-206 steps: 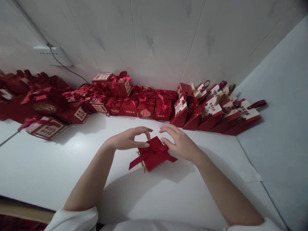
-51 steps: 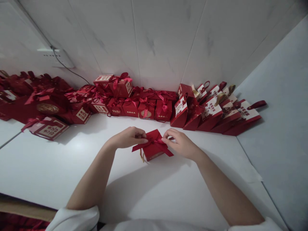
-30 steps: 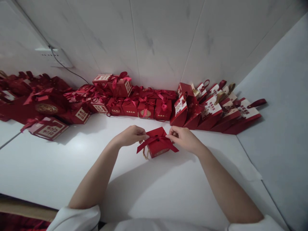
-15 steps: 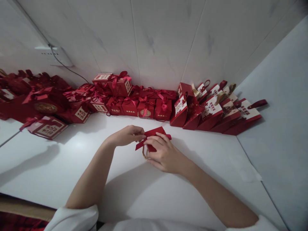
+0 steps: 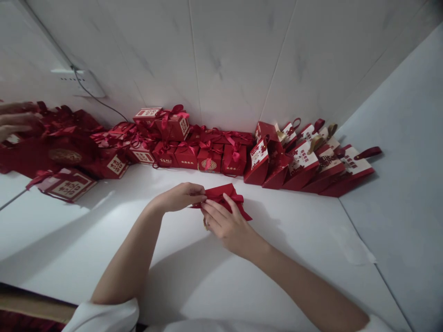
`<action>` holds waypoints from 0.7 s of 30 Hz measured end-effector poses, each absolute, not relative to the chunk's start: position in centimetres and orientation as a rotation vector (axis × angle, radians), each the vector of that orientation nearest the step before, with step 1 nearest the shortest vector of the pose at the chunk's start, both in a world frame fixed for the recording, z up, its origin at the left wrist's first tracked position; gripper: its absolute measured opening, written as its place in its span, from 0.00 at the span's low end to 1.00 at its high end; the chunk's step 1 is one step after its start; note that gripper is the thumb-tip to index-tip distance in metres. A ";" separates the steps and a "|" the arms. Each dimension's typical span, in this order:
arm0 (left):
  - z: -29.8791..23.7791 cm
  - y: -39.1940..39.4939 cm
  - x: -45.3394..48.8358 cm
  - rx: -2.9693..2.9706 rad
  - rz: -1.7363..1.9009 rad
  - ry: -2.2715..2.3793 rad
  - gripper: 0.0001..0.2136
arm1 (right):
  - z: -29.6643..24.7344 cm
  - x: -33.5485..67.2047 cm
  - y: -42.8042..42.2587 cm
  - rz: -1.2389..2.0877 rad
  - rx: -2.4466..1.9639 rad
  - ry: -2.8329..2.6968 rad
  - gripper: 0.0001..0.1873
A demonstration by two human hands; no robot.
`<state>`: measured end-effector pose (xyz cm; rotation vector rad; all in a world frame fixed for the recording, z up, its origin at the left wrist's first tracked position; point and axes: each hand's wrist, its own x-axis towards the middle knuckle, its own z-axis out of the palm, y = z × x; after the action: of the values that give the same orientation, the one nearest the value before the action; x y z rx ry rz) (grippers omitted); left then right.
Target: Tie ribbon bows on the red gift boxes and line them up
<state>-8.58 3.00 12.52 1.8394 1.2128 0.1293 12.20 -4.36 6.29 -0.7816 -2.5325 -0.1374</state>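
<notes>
A small red gift box [image 5: 220, 190] stands on the white table between my hands, with a red ribbon [image 5: 244, 210] across its top and one ribbon end hanging on the right. My left hand [image 5: 180, 196] is closed, pinching the ribbon at the box's left side. From the right, my right hand [image 5: 226, 225] is closed over the box and ribbon, its fingertips meeting the left fingertips. Beneath the right fingers shows a bit of twisted gold cord [image 5: 206, 224]. My hands hide most of the box's front and the exact pinch.
Red ribboned boxes [image 5: 209, 157] line the wall, some stacked. Wedge-shaped red and white boxes with ribbon loops [image 5: 301, 159] stand at right. More boxes [image 5: 67, 184] crowd the left, where another person's hand [image 5: 15, 121] reaches in. A cable [image 5: 93, 97] runs down the wall.
The ribbon end formerly pointing left now lies closer to the box, and another end hangs at right. My right hand has shifted slightly left and down. Another person's hand has appeared at far left.
</notes>
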 end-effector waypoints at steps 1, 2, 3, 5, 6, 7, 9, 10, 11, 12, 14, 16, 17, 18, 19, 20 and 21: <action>12.6 3.0 -8.6 1.833 0.133 1.222 0.16 | 6.6 12.4 -4.2 -0.089 -0.770 -2.526 0.20; 12.7 3.0 -8.5 1.828 0.140 1.232 0.16 | 7.0 12.7 -4.1 -0.018 -0.754 -2.519 0.20; 12.8 3.0 -8.5 1.825 0.149 1.242 0.16 | 7.4 13.1 -4.0 0.072 -0.726 -2.513 0.19; 12.8 3.1 -8.6 1.814 0.158 1.247 0.15 | 8.4 14.0 -3.7 0.285 -0.643 -2.517 0.17; 12.8 3.2 -8.7 1.801 0.155 1.234 0.14 | 8.9 14.5 -3.5 0.391 -0.610 -2.521 0.15; 12.8 3.3 -8.8 1.784 0.147 1.214 0.14 | 9.4 15.1 -3.4 0.487 -0.600 -2.520 0.14; 12.7 3.4 -9.0 1.751 0.132 1.172 0.13 | 10.2 16.1 -3.2 0.634 -0.621 -2.503 0.12; 12.7 3.5 -9.1 1.740 0.131 1.158 0.13 | 10.5 16.5 -3.0 0.696 -0.635 -2.493 0.12; 12.7 3.5 -9.1 1.734 0.134 1.155 0.12 | 10.8 16.9 -2.9 0.757 -0.641 -2.484 0.12; 12.7 3.5 -9.2 1.733 0.137 1.160 0.12 | 11.0 17.2 -2.8 0.817 -0.638 -2.478 0.12; 12.9 3.6 -9.4 1.746 0.128 1.171 0.12 | 11.4 17.5 -2.7 0.934 -0.626 -2.472 0.13; 13.1 3.5 -9.5 1.776 0.084 1.171 0.11 | 11.6 17.7 -2.6 1.028 -0.612 -2.473 0.13; 13.3 3.5 -9.6 1.795 0.051 1.162 0.11 | 11.7 17.8 -2.5 1.062 -0.607 -2.472 0.13; 13.4 3.5 -9.8 1.809 0.012 1.149 0.10 | 11.7 17.8 -2.5 1.090 -0.602 -2.470 0.13; 13.6 3.4 -9.9 1.819 -0.029 1.136 0.10 | 11.8 17.8 -2.4 1.114 -0.596 -2.467 0.13; 13.7 3.4 -10.1 1.829 -0.071 1.120 0.10 | 11.8 17.8 -2.4 1.132 -0.590 -2.464 0.13; 13.9 3.2 -10.3 1.846 -0.114 1.100 0.10 | 11.7 17.7 -2.4 1.146 -0.582 -2.464 0.13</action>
<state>-10.27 3.23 13.88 1.8461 1.1002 -0.1144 17.74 -2.39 11.74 -0.5822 -2.4645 1.1464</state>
